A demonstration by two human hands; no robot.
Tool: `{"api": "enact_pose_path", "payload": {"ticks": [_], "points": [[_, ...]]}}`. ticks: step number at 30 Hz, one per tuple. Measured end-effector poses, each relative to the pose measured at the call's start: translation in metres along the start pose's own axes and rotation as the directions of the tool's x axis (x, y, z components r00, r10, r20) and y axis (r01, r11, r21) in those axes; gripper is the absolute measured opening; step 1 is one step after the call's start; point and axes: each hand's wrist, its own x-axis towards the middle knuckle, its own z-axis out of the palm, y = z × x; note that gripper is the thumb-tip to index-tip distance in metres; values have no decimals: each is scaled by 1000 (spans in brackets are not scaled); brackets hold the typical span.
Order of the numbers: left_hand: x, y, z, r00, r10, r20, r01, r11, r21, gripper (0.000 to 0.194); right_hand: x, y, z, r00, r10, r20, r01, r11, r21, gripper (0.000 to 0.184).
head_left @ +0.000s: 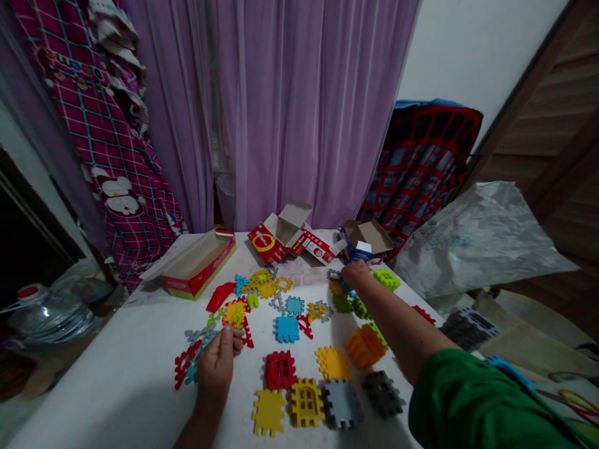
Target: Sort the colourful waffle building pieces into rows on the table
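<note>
My left hand [218, 365] rests on the white table [126, 380] with its fingers curled over grey and blue plastic building tiles [199, 340] beside a red piece. My right hand [355, 273], arm in a green sleeve, reaches far across to a grey tile [334, 275] near the back, fingers closed at it. Many colourful interlocking tiles are scattered between the hands: a blue one [287, 328], a red one [279, 369], yellow ones [269, 411], an orange cube [365, 346] and a dark grey tile [384, 394].
Open cardboard boxes stand at the table's back: a red and green tray box [199, 265], a red box [278, 237] and a blue box [365, 242]. Purple curtains hang behind. A plastic sheet [477, 240] lies at right, a water jug [47, 312] at left.
</note>
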Motion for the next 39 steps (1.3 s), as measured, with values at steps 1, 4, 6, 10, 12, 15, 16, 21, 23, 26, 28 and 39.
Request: {"api": "enact_pose_path", "payload": {"ticks": [1,4,6,10,12,15,16,21,23,26,28,39], "points": [[0,1,0,1000,-5,-6,5,1000,3,61,-1,0,1,1000,4,-1,-4,1000,5,37],[-1,3,1,999,-26,-20,26,999,20,60,-3,0,2,1000,10,4,-10,1000,11,36],[0,2,1,1000,-29,-10,30,999,24,61,-3,-1,1,1000,14,22,-14,1000,4,36],[2,-3,1,1000,-26,4,26,1000,16,63,-3,-4,-4,999,21,50,-20,1000,-17,35],[3,-3,1,1000,-26,-1,26,1000,11,63,-5,-4,-6,999,20,47,-19,999,-26,35],[2,-1,0,1000,-28,0,28,1000,-1,64,-11,1,-12,1000,13,19,-12,999,-37,36],[2,1,0,1000,-28,9,28,1000,-1,64,-13,3,-16,1000,5,4,-5,999,-39,37],[3,3,0,999,-29,31,28,999,21,65,-31,1,-38,993,-91,-72,88,995,-43,37],[3,3,0,999,-32,29,32,999,25,66,-40,-13,-44,984,-153,-96,150,988,-33,32],[4,6,0,999,-25,41,24,999,27,68,-54,-40,-48,965,-233,-123,236,972,10,22],[4,10,-1,999,-18,46,16,999,30,69,-66,-53,-53,956,-256,-143,266,962,56,28],[7,12,-7,993,83,89,-97,981,165,59,-218,62,47,683,498,-535,67,686,724,33]]}}
